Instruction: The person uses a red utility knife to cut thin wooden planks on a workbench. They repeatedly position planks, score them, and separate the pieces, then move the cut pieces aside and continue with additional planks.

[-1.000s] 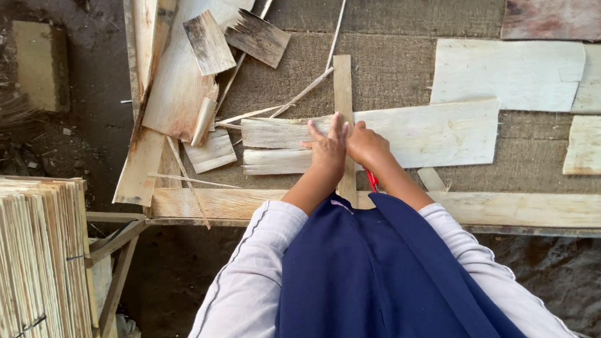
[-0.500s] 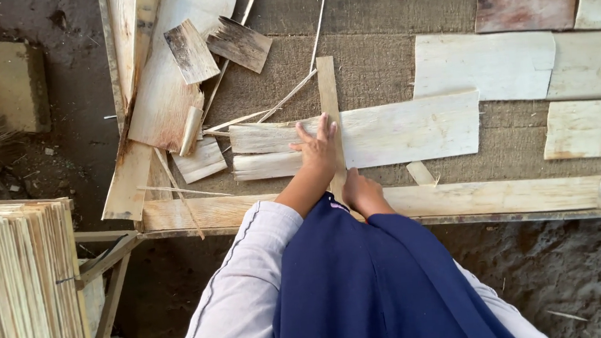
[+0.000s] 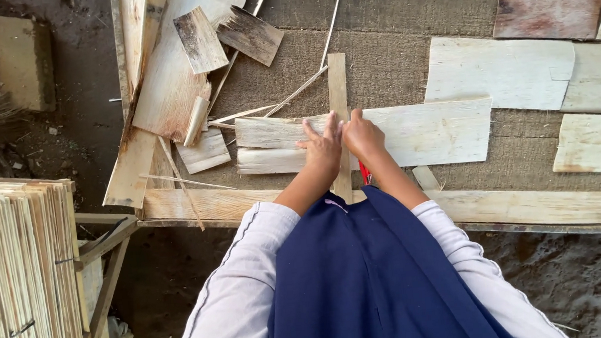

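1. While your left hand (image 3: 324, 148) presses flat, fingers spread, on the veneer sheet (image 3: 426, 132), your right hand (image 3: 362, 134) rests beside it, fingers curled.
2. Narrow wooden strip (image 3: 338, 87) lies upright between both hands, across the sheet, on the burlap-covered table (image 3: 390, 33).

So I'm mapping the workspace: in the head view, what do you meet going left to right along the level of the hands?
Stack of thin veneer sheets → small veneer offcut → left hand → narrow upright wooden strip → right hand → wide pale veneer sheet → veneer piece at the right edge.
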